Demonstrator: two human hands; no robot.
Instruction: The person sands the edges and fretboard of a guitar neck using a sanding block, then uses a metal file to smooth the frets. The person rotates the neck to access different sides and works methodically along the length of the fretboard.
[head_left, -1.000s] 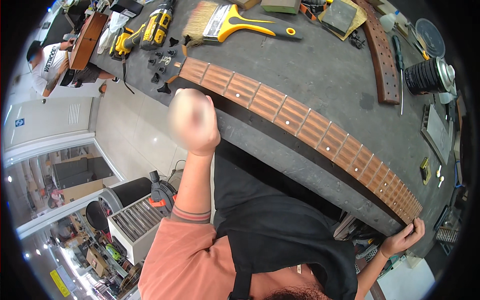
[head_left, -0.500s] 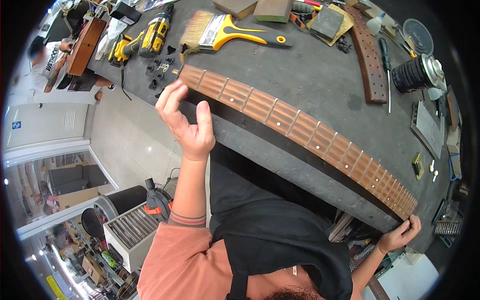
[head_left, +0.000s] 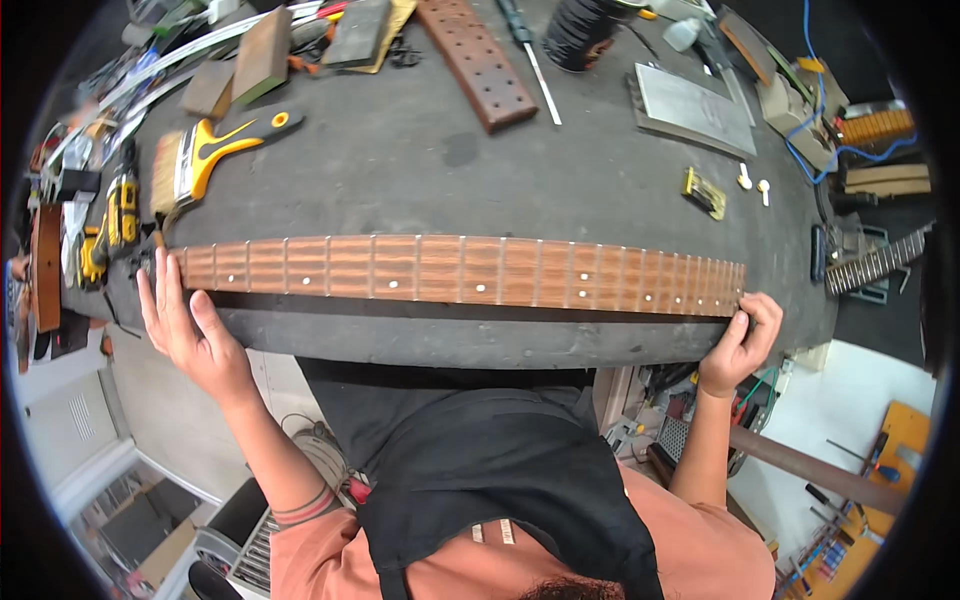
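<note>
A guitar neck [head_left: 450, 270] with a brown striped fretboard, metal frets and white dot inlays lies crosswise along the near side of the dark workbench. At its left end my left hand [head_left: 205, 345] rests with fingers stretched out and the thumb apart, the fingertips by the nut. The headstock behind those fingers is mostly hidden. My right hand [head_left: 740, 350] pinches the neck's right end between thumb and bent fingers. A shadow falls on the bench [head_left: 500, 345] along the neck's near edge.
A wide paintbrush [head_left: 205, 155] and a yellow-black cordless drill [head_left: 120, 210] lie at the left. Behind the neck are a wooden block with holes [head_left: 480, 65], a screwdriver [head_left: 530, 45], a metal plate [head_left: 695, 110] and a small yellow package [head_left: 705, 193]. Another fretted neck [head_left: 880, 260] sits far right.
My view has turned right, so the neck now lies nearly level across it. My right hand still pinches the neck's end; my left hand stays at the headstock end with fingers extended.
</note>
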